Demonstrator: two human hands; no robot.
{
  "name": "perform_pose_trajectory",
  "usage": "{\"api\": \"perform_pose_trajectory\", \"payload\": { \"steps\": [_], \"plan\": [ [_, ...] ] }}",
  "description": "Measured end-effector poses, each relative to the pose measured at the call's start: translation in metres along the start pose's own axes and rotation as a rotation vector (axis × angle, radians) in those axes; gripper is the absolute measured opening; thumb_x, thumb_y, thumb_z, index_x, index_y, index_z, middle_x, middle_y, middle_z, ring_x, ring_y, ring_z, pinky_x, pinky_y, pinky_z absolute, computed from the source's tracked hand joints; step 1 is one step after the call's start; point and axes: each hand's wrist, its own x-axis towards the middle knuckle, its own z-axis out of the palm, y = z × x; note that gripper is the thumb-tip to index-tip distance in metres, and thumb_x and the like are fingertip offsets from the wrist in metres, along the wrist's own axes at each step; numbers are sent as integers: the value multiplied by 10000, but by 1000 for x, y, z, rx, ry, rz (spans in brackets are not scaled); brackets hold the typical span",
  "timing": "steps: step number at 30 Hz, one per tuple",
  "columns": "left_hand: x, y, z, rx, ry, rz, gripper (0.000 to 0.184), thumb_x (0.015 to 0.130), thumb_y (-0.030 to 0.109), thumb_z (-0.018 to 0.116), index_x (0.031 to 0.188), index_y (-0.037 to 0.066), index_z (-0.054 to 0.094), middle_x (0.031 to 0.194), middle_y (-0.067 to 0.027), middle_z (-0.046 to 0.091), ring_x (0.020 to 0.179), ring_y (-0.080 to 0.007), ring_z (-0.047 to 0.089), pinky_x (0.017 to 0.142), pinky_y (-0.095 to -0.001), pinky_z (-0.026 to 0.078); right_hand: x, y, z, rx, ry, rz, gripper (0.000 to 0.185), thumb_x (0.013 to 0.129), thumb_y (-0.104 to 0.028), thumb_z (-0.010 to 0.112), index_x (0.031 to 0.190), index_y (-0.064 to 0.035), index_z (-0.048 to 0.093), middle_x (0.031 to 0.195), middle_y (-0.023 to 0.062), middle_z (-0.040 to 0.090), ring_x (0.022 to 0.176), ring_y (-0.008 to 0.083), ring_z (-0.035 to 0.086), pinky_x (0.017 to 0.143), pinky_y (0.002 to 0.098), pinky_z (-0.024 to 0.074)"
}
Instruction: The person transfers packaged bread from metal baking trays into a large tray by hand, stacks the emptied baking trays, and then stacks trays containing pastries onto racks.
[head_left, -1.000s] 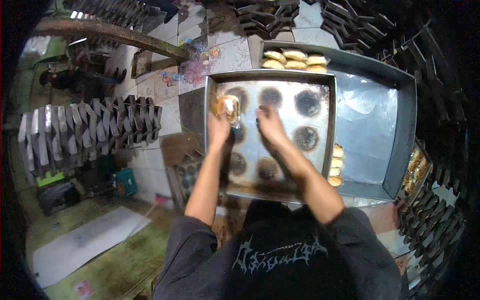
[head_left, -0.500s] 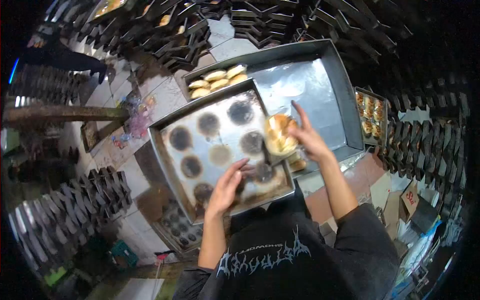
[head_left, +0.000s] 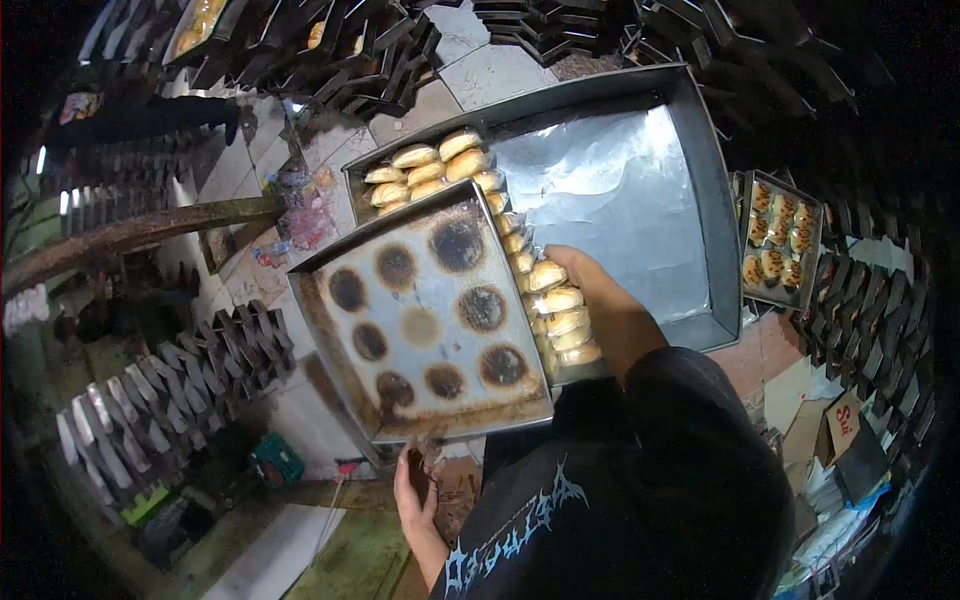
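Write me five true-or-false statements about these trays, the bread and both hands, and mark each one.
1. The square metal tray with dark round stains overlaps the large rectangular grey metal tray. True.

2. Golden oblong bread rolls fill the stained tray. False: they lie in the large tray.

3. The right hand is beside the golden rolls. True.

4. The left hand is inside the stained tray. False: it is outside, below the tray's lower edge in the picture.

5. The small rectangular metal tray at the picture's right holds dark-speckled golden rolls. True.
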Motion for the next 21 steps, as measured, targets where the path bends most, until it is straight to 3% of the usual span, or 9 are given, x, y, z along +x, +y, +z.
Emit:
{"api": "perform_pose_trajectory", "payload": {
  "steps": [2,7,10,12,14,16,18,20,21],
  "plan": [
    [7,-13,-15,-51,-58,-13,482,896,378,433,1237,38,414,1186,-98,473,976,-233,519,805,-380,429,3,-2,-6,-212,73,5,505,820,-425,398,956,24,584,972,167,597,889,299,561,774,412,433],
    [27,-16,-55,-11,82,-102,424,894,368,446,1182,58,462,1056,-88,541,863,-221,540,738,-369,452,-40,-24,-24,-675,652,-74,659,845,-508,332,1060,77,546,1106,229,546,1076,375,485,913,415,361],
    [51,-4,-100,-9,83,-43,381,897,339,452,1149,55,488,1005,-75,562,822,-216,546,716,-375,458,19,23,-37,-590,486,-89,647,863,-510,295,1070,49,547,1094,261,534,1065,420,473,915,429,353],
    [75,13,-130,93,118,-29,483,890,410,423,1197,38,455,1097,-101,534,951,-254,531,806,-382,429,-7,12,-35,-623,615,-113,635,863,-515,318,1055,43,551,1054,272,545,1038,413,490,895,427,365],
    [102,37,-147,345,387,82,592,840,454,502,1248,34,417,1244,-102,451,1137,-230,425,936,-362,344,-59,-6,-19,-557,904,-241,605,875,-493,333,1026,48,556,998,257,572,989,350,537,863,388,390],
    [170,62,-173,411,212,351,628,850,469,457,1261,-2,390,1270,-154,429,1160,-246,415,964,-343,313,-92,-1,-3,-390,906,-591,588,891,-492,323,1041,28,554,989,192,601,957,298,553,841,370,401],
    [196,119,-139,634,224,561,587,858,443,434,1196,-36,453,1210,-194,480,1096,-260,474,925,-358,358,-126,17,42,-154,614,-655,570,902,-484,321,1154,-4,498,1134,144,546,1019,264,515,878,354,379],
    [259,128,-121,833,-154,364,486,852,393,450,1109,-13,525,1151,-182,527,990,-247,527,804,-400,428,-160,40,120,-92,423,-645,559,903,-473,326,1252,-46,414,1271,143,412,1173,251,402,944,358,346],
    [305,76,-127,543,-356,499,483,843,393,467,1125,5,526,1165,-149,528,1012,-250,520,852,-378,413,-160,56,143,-167,357,-652,559,903,-473,326,1252,-46,414,1271,143,412,1173,251,402,944,358,346]
  ]
}}
